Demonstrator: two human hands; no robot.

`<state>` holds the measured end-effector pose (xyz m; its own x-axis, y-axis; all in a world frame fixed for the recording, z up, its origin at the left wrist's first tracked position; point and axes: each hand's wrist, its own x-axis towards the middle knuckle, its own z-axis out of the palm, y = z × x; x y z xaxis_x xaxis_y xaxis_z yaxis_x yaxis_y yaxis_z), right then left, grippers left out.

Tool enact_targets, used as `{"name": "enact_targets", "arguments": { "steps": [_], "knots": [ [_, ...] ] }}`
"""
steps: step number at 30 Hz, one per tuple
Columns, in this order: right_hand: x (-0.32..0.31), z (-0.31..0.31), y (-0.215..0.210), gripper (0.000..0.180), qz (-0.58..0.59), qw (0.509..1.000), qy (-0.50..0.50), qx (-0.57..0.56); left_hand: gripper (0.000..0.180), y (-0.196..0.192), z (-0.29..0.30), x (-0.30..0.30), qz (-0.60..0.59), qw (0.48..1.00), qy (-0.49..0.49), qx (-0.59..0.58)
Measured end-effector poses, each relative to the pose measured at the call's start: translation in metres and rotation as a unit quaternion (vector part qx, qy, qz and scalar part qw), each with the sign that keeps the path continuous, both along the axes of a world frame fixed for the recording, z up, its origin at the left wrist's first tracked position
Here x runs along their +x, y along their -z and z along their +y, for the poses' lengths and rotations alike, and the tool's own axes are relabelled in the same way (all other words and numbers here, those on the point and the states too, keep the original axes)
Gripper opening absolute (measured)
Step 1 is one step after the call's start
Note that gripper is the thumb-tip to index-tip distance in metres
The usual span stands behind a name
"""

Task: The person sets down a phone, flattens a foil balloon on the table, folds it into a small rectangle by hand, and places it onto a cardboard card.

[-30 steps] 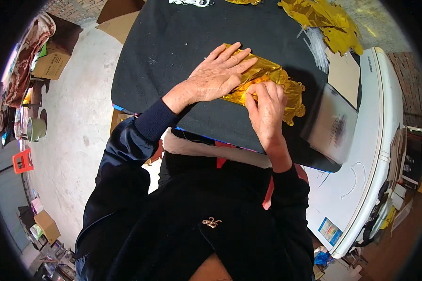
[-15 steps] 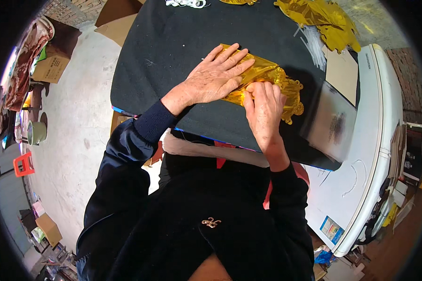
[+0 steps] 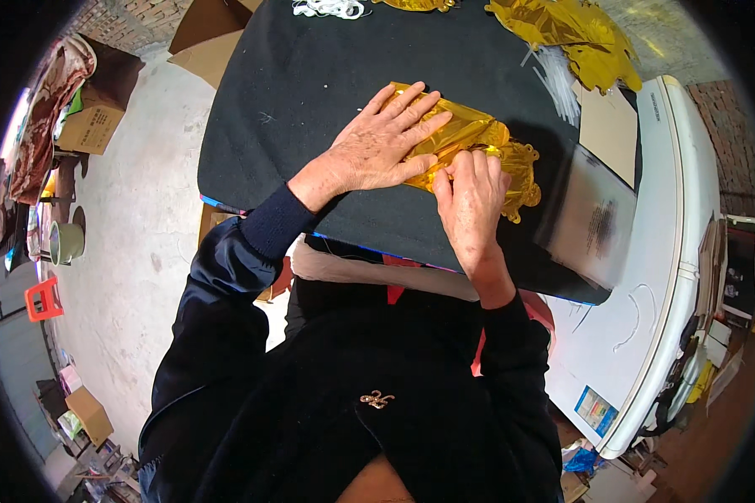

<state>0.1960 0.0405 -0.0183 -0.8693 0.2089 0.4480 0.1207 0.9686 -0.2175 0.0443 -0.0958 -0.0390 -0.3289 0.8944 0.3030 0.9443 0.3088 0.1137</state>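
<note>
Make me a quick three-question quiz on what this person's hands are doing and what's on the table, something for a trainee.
1. Which hand lies with its fingers spread on the gold foil in the middle of the picture?
2. True or false: the white cord lies on the black cloth, farther from the person than that foil.
3. What lies right next to the larger gold sheets at the upper right? A) scissors B) thin pale sticks C) a cup

Key: 1. The left hand. 2. True. 3. B.
</note>
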Motion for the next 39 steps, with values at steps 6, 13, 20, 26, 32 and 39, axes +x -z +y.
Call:
{"name": "enact_targets", "arguments": {
  "steps": [6,13,20,26,32,39],
  "knots": [
    [0.003,0.003,-0.001,0.020,0.006,1.000,-0.003,-0.004,0.075,0.000,0.001,-0.001,0.005,1.000,0.009,0.007],
    [0.011,0.010,0.000,0.018,0.010,1.000,-0.006,0.014,0.081,-0.002,0.000,-0.001,0.011,1.000,0.013,-0.001],
    [0.018,0.034,-0.019,0.021,0.052,0.998,0.020,-0.002,0.073,-0.005,0.000,0.002,0.000,0.999,0.024,0.028],
    [-0.020,0.036,-0.033,0.041,0.068,0.990,-0.109,0.059,0.073,-0.004,-0.003,0.001,0.008,1.000,0.017,0.008],
    [-0.021,0.065,0.004,0.061,-0.065,0.982,-0.083,0.154,0.077,-0.005,0.002,0.003,-0.003,0.999,0.025,0.021],
    [-0.012,0.078,-0.010,0.056,-0.064,0.986,-0.072,0.139,0.076,-0.002,-0.001,0.002,0.011,1.000,0.014,0.014]
  ]
}}
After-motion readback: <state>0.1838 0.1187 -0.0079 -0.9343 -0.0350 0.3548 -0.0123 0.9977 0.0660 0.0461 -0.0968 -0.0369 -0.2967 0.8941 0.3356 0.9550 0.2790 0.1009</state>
